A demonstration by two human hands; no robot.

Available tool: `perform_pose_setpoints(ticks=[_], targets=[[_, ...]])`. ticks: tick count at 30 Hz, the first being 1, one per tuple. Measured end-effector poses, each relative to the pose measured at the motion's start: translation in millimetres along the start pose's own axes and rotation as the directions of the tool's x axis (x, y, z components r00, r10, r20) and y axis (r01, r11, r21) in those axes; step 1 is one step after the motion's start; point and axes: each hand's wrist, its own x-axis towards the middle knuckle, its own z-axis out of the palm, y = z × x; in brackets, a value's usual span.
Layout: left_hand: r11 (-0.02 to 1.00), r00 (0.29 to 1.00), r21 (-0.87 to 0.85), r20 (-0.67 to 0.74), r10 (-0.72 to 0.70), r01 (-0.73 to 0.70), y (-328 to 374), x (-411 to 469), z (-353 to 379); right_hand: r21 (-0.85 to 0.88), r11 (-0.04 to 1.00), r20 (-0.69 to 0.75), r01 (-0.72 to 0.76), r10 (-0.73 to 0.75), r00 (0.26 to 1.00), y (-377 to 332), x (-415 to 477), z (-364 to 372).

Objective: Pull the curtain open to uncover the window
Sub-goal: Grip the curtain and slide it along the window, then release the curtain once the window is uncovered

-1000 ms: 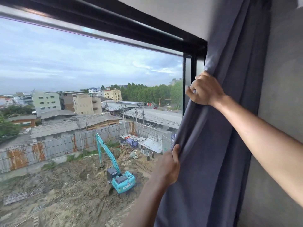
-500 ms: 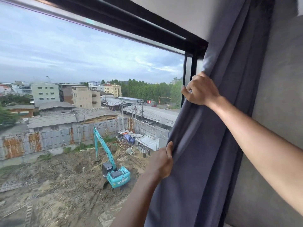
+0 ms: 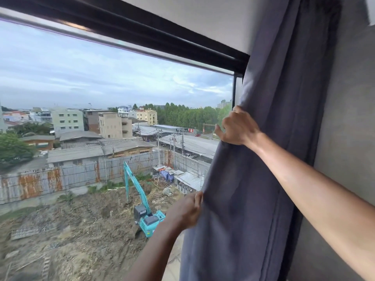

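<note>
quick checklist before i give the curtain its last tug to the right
1. Right hand gripping the curtain edge up high: ok, fingers closed on the fabric.
2. Left hand gripping the same edge lower down: ok.
3. Window uncovered: mostly ok; the curtain overlaps only its right end.
4. Room to gather further: ok, the curtain is bunched by the grey wall but not pressed flat.
5. Top of the curtain free to slide: cannot tell, its hanging point is out of view.
6. Lower hem free: cannot tell, below the frame.
</note>
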Motion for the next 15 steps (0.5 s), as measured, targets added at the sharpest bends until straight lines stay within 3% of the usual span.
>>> perform_pose_setpoints(ticks=[7, 15], targets=[[0.998, 0.996, 0.041, -0.084, -0.042, 0.046, -30, -23, -23, -0.071, 0.997, 0.201, 0.005, 0.009, 0.979, -26, -16, 3], [0.994, 0.995, 0.106, -0.104, 0.002, 0.009, -30, -41, -41, -0.048, 0.994, 0.215, -0.100, 0.108, 0.971, -37, -28, -3]])
